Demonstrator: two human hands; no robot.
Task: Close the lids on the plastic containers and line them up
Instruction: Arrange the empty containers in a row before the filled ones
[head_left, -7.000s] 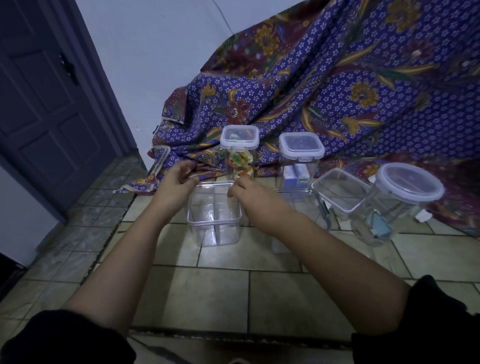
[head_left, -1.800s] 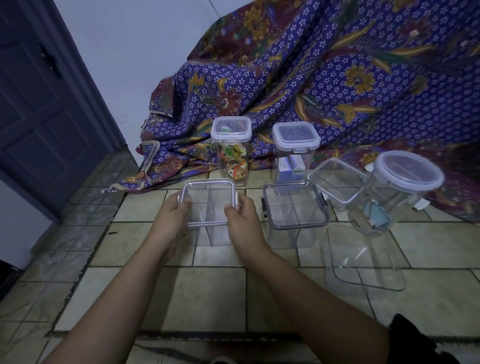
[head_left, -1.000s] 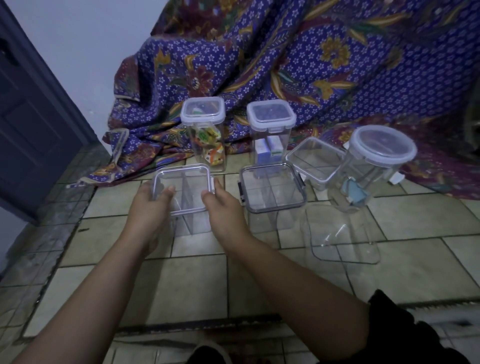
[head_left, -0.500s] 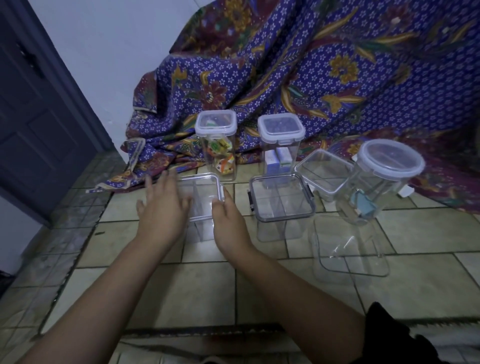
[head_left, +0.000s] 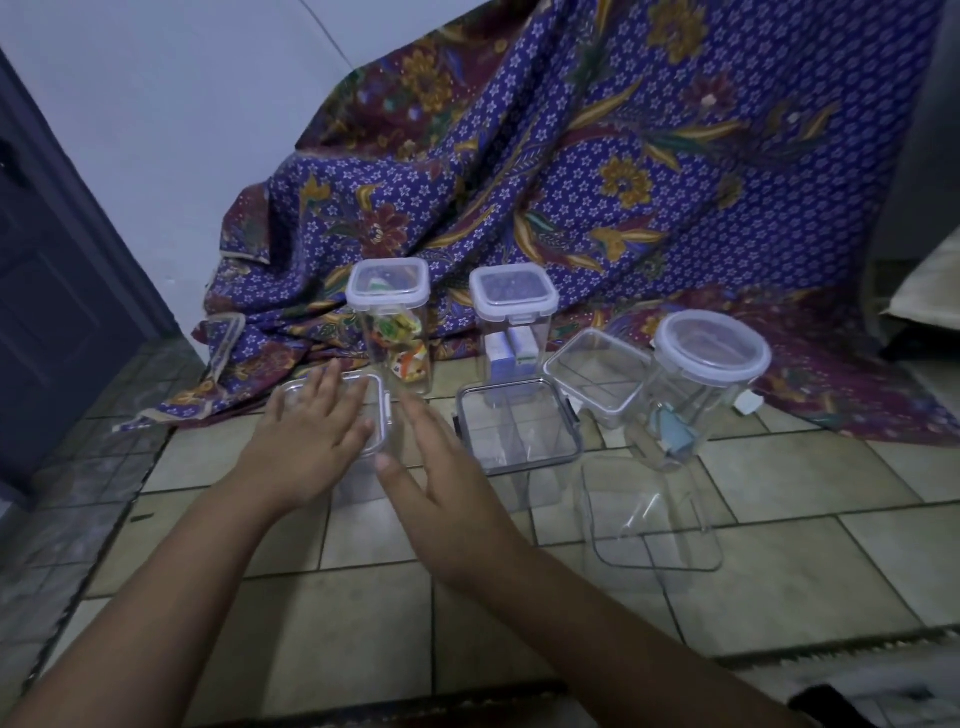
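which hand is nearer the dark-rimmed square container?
Right. The right hand hovers just left of the dark-rimmed square container; the left hand lies flat on the clear-lidded container farther left.

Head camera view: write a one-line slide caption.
Left hand presses the lid on a clear square plastic container; right hand open beside it.

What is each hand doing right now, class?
Left hand: open, flat on the clear container's lid.
Right hand: open, holding nothing.

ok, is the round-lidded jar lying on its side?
No, the round-lidded jar stands upright on the tiled floor, lid on top.
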